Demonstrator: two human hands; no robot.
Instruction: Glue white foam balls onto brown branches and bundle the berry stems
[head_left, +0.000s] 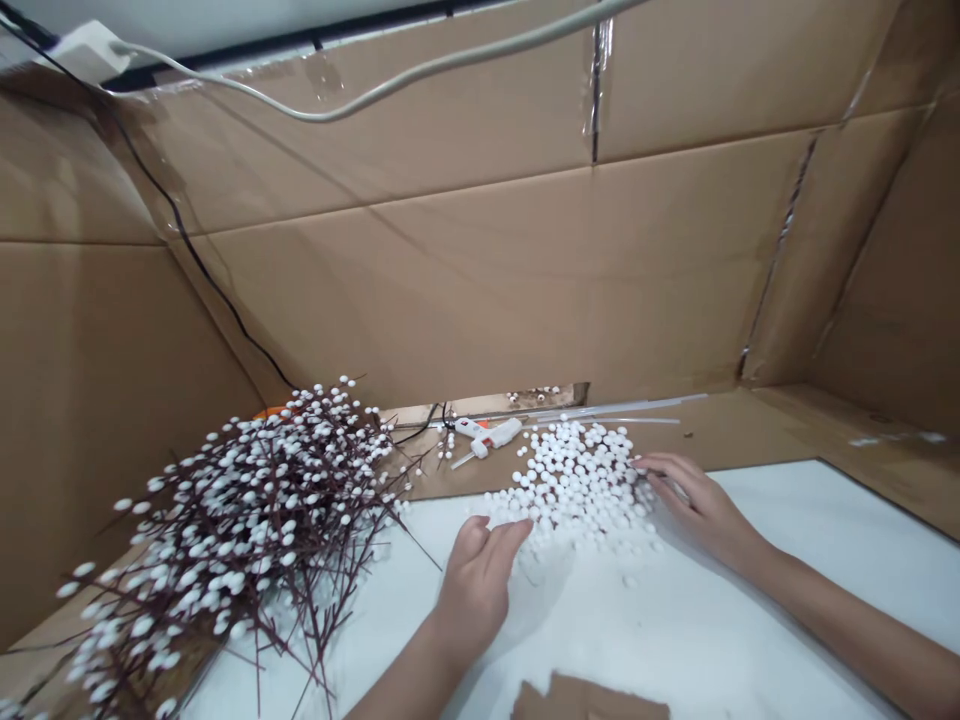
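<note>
A heap of small white foam beads (581, 480) lies on the white table top (750, 600). My left hand (480, 575) rests at the heap's near left edge, fingers loosely curled and touching the beads. My right hand (694, 500) lies flat against the heap's right side, fingers stretched out and apart. Neither hand visibly holds anything. A white hot glue gun (487, 437) lies just behind the beads.
A big pile of dark red twigs tipped with white beads (247, 510) fills the left. Clear glue sticks (622, 408) lie at the back. Cardboard walls (480, 280) enclose the table. A black cable (187, 250) and a white cable (375, 90) run along them. A cardboard piece (592, 700) sits near me.
</note>
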